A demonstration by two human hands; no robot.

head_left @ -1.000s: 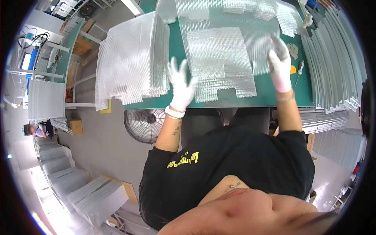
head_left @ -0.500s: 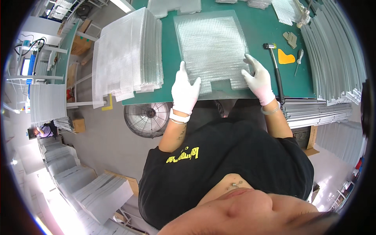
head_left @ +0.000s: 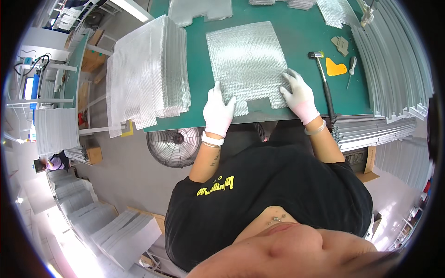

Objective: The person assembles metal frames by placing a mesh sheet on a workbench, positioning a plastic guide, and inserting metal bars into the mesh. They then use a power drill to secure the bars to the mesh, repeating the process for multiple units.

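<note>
A silvery mesh sheet [head_left: 248,60] with a notch in its near edge lies on the green tabletop [head_left: 199,60] in front of me; whether several are layered there I cannot tell. My white-gloved left hand [head_left: 219,110] rests at its near left corner, the index finger along the side edge and the thumb apart at the near edge. At the near right corner, my gloved right hand [head_left: 300,98] has its fingers spread against the edge. Neither hand is closed round the sheet. Left of it stands a thick stack of similar mesh sheets [head_left: 143,69].
To the right lie a hammer [head_left: 326,83], a yellow scraper [head_left: 335,67], a screwdriver [head_left: 352,66] and a grey flat piece [head_left: 340,45]. Long pale metal strips [head_left: 394,65] line the right edge. More mesh sheets [head_left: 199,9] sit at the far side. A floor fan [head_left: 174,147] stands below the table.
The mesh layers, offset at the left and far edges before, now look lined up. My right hand has moved slightly inward and the sheet's outline looks smaller.
</note>
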